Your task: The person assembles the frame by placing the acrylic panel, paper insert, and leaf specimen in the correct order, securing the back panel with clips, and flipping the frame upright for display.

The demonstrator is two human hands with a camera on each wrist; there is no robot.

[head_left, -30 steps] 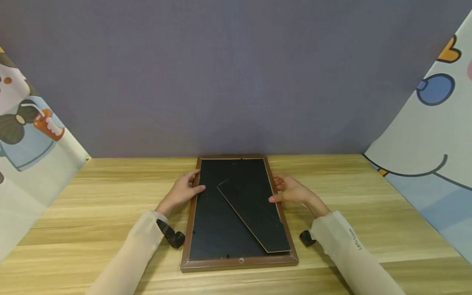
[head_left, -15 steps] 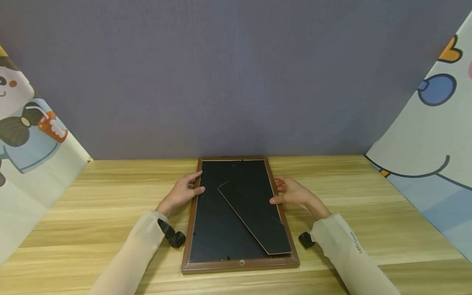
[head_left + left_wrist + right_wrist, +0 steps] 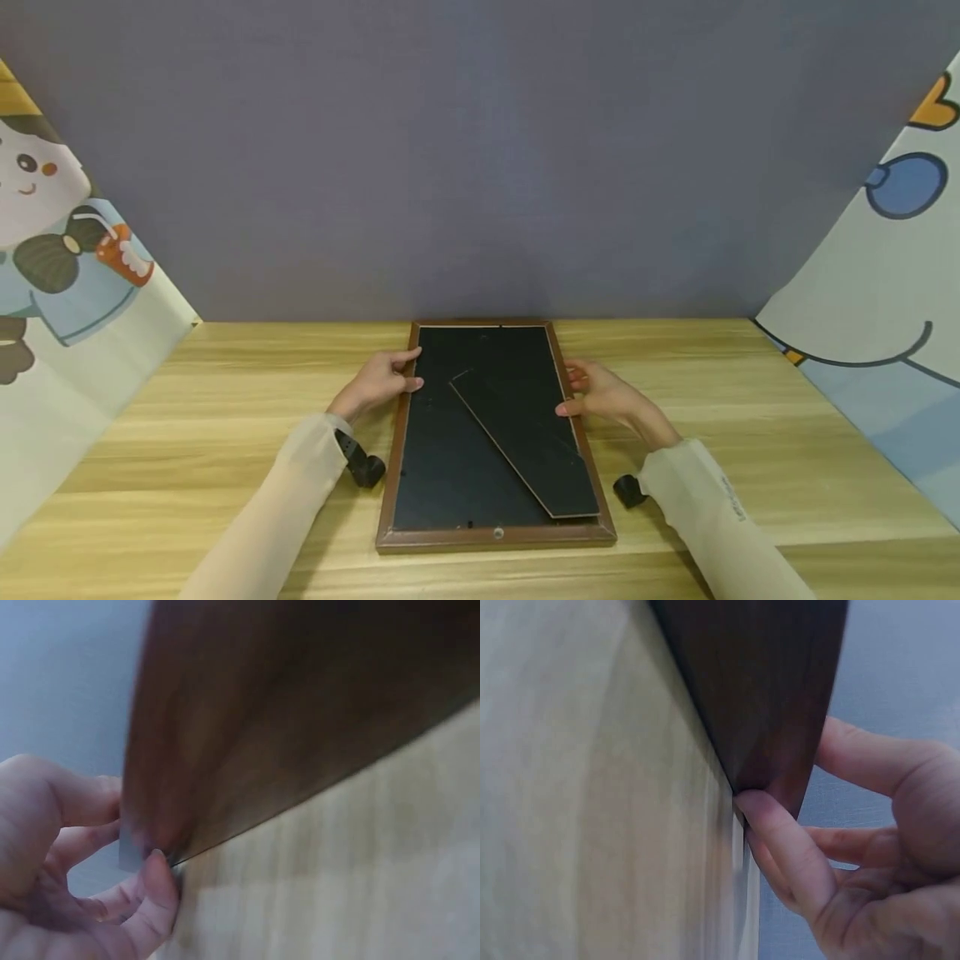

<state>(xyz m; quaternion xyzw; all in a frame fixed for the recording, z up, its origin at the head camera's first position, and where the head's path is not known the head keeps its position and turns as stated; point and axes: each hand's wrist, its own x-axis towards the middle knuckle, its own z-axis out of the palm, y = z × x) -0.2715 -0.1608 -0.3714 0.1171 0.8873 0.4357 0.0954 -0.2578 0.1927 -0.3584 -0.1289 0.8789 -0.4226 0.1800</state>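
A picture frame (image 3: 438, 540) lies back side up on the wooden table, its brown border around a black backing board (image 3: 442, 467). A black easel leg (image 3: 528, 450) lies slanted across the backing. My left hand (image 3: 378, 383) grips the left border, thumb on top and fingers at the side. The right hand (image 3: 607, 398) holds the right border in much the same way. In the left wrist view, fingertips touch the lower edge of the frame's brown side (image 3: 247, 727). Fingertips also meet the bottom edge of that side (image 3: 757, 690) in the right wrist view.
The wooden table (image 3: 240, 400) extends to both sides of the frame. A grey panel (image 3: 480, 167) rises along the table's back edge, close behind the frame. Cartoon-printed panels stand at the left (image 3: 97, 350) and right (image 3: 847, 275).
The whole head view has shifted slightly, so everything appears a little further right. Both hands keep their hold on the picture frame, and the frame shows no clear movement on the table.
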